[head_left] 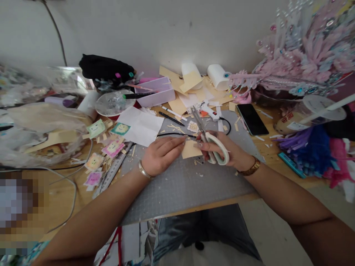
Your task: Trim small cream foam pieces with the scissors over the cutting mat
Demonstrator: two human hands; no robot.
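Observation:
My left hand [163, 153] is over the grey cutting mat [177, 192], its fingers together and gripping the left edge of a small pale-yellow card piece [190, 150]. In my right hand [227, 146] is a pair of scissors [215, 149] with white handles, the blades pointing away and up to the left. Fingertips of that hand also touch the card's right edge. Just beyond lie a small cream piece with a scalloped edge [193, 127], a black pen [171, 119], a white pen [174, 113] and a white glue gun [211, 112].
Small smiley-face pieces [113, 146] and a steel ruler [112, 173] lie left, near white paper [141, 125]. A lilac box [155, 92] and yellow card sheets stand behind. To the right are a phone [252, 119], a drink cup [307, 112] and pipe cleaners [313, 151].

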